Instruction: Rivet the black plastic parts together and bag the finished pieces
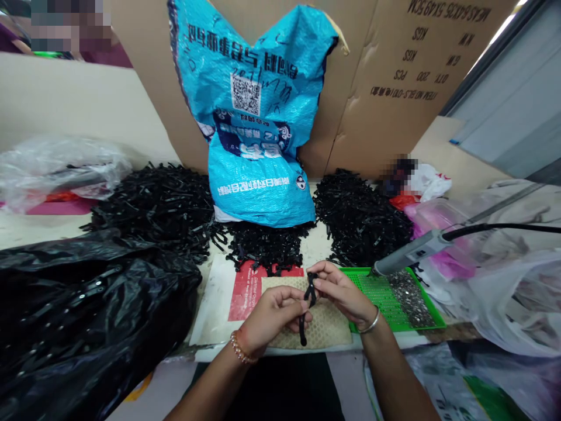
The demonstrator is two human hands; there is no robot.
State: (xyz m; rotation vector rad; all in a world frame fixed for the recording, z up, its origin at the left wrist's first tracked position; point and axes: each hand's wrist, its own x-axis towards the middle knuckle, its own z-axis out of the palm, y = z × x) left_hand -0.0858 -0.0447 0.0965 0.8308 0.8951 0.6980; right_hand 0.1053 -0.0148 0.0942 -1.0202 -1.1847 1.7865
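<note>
Over the front of the table, my left hand and my right hand meet around small black plastic strips that cross each other. The left fingers pinch the lower part, and one strip end hangs below them. At the upper end, my right thumb and fingers close on the same pieces. Beneath the hands lies a honeycomb-textured mat. A green tray with many small metal pieces sits just right of my right hand. An electric screwdriver points its tip at the tray.
Heaps of black strips lie at the left, the middle and the right. A blue woven sack leans on a cardboard sheet behind. A black plastic bag of parts fills the left, and clear bags crowd the right.
</note>
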